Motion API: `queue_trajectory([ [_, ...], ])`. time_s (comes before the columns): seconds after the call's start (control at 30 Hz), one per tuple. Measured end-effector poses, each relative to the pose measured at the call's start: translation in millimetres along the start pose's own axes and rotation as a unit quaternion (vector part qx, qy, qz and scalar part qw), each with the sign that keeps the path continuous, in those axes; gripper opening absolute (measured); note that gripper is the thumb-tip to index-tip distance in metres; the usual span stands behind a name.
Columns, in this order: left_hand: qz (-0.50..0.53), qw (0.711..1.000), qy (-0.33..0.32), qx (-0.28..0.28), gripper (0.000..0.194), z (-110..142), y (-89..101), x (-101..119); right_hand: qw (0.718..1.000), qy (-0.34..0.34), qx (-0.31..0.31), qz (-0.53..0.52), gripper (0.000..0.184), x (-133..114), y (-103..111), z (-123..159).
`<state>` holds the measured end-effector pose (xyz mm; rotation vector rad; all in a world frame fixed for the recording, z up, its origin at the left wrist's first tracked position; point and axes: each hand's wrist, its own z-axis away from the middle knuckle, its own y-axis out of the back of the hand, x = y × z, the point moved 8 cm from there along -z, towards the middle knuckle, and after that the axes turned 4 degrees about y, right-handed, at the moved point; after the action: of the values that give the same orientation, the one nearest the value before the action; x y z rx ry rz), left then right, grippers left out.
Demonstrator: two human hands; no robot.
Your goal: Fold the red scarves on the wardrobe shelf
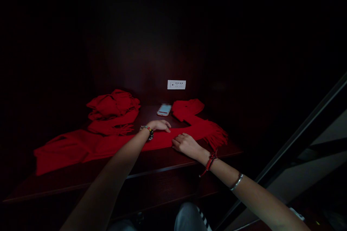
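Scarf: a long, flat red cloth scarf with a fringed end (155, 144), laid across a dark reddish-brown tabletop (146, 117); it starts well to the left of all the fingers, passes below the left hand and beyond the right fingertips, and ends to their right.
Heap: a loose, crumpled pile of red fringed cloth (115, 106), left of the left fingers and farther back.
Beads: a bracelet of multicoloured and dark round beads (150, 132), on the wrist behind the left fingers.
Left hand: the left hand (160, 125) is loosely spread, thumb apart from the slightly bent fingers, at the scarf's far edge; whether it presses on the cloth cannot be told.
Phone: a pale rectangular phone (164, 110), lying just beyond the left fingertips.
Socket: a white rectangular wall socket plate (176, 85), above and beyond both sets of fingers.
Right hand: the right hand (187, 144) has its fingers curled, knuckles up, at the scarf's near edge; whether they pinch the cloth cannot be told.
Bundle: a folded piece of red cloth (188, 108), beyond the right fingers, beside the phone.
Wrist cord: a red braided cord bracelet (210, 162), behind the right fingers.
Bangle: a silver metal ring (236, 182), farther up that forearm.
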<state>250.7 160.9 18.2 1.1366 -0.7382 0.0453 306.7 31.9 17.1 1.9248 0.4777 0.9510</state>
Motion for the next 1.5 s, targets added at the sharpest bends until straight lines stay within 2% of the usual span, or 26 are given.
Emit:
queue_trajectory([
  [0.2, 0.140, 0.990, 0.005, -0.027, 0.028, 7, 1.1, 8, 0.996, -0.032, 0.081, 0.017, 0.037, -2, 11, 4],
  [0.33, 0.193, 0.980, 0.015, -0.038, 0.029, 8, 1.7, 11, 0.994, -0.074, 0.074, 0.044, 0.034, 6, 9, 7],
  [0.57, 0.148, 0.986, 0.035, -0.062, 0.028, 10, -1.5, 0, 0.991, -0.130, 0.042, 0.013, 0.023, 24, 3, 13],
  [0.67, 0.135, 0.989, 0.033, -0.058, 0.036, 11, -1.9, -3, 0.991, -0.131, 0.031, 0.003, 0.018, 25, -1, 15],
  [0.8, 0.155, 0.985, 0.029, -0.072, 0.047, 13, -6.5, -3, 0.991, -0.127, 0.049, -0.009, 0.019, 23, -3, 16],
  [0.97, 0.163, 0.985, 0.038, -0.053, 0.038, 17, 0.6, 0, 0.992, -0.119, 0.043, -0.014, 0.020, 23, 2, 17],
  [1.1, 0.175, 0.984, 0.008, -0.024, 0.034, 14, 20.9, 23, 0.986, -0.155, 0.040, -0.043, 0.021, 35, 22, 22],
  [1.3, 0.181, 0.982, -0.032, 0.033, 0.036, -15, 50.7, 88, 0.941, -0.271, 0.149, -0.139, 0.033, 96, 62, 45],
  [1.4, 0.149, 0.985, -0.060, 0.057, 0.035, -39, 49.1, 125, 0.922, -0.298, 0.193, -0.152, 0.037, 132, 69, 64],
  [1.5, 0.078, 0.990, -0.088, 0.083, 0.034, -65, 29.5, 155, 0.917, -0.335, 0.168, -0.135, 0.043, 162, 55, 89],
])
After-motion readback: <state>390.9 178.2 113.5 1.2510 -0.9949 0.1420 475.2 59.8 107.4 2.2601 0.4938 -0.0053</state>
